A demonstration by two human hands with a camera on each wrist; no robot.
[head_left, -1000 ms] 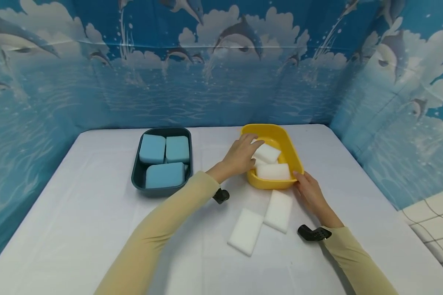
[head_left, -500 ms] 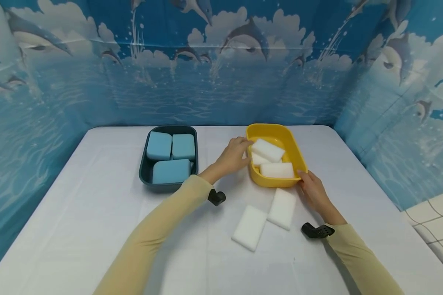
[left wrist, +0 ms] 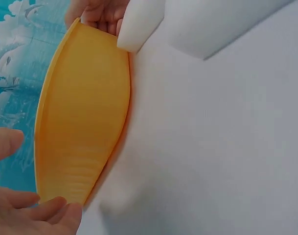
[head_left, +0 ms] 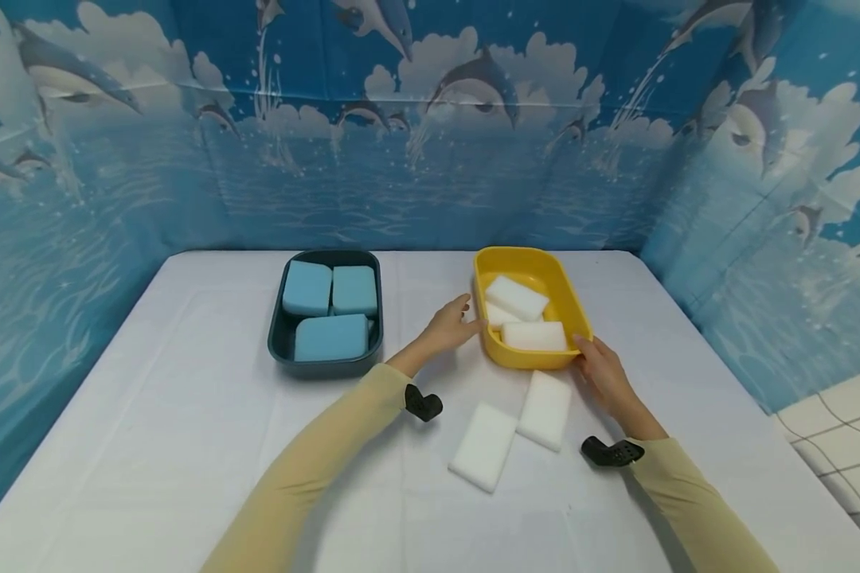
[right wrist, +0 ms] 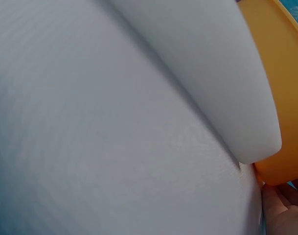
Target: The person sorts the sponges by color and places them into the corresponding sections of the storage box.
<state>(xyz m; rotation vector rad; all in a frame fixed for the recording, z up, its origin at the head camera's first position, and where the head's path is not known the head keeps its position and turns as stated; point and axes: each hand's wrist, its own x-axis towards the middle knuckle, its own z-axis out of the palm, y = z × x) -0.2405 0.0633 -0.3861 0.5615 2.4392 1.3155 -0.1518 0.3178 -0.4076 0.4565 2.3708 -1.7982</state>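
Observation:
A yellow tub stands on the table with several white sponge blocks piled inside. My right hand grips its front right corner, thumb over the rim and fingers underneath. My left hand is beside the tub's left wall with nothing in it. Its fingers are spread and relaxed near the wall; in the left wrist view the fingertips lie close to the tub's end, and whether they touch is unclear. Two flat white sponge blocks lie on the cloth in front of the tub.
To the left stands a dark teal tub holding several blue sponge blocks. A white cloth covers the table. Behind it hangs a blue curtain printed with dolphins; floor tiles show at the lower right.
My left hand has withdrawn from over the white sponges inside the yellow tub to outside its left wall. My right hand keeps its hold on the corner.

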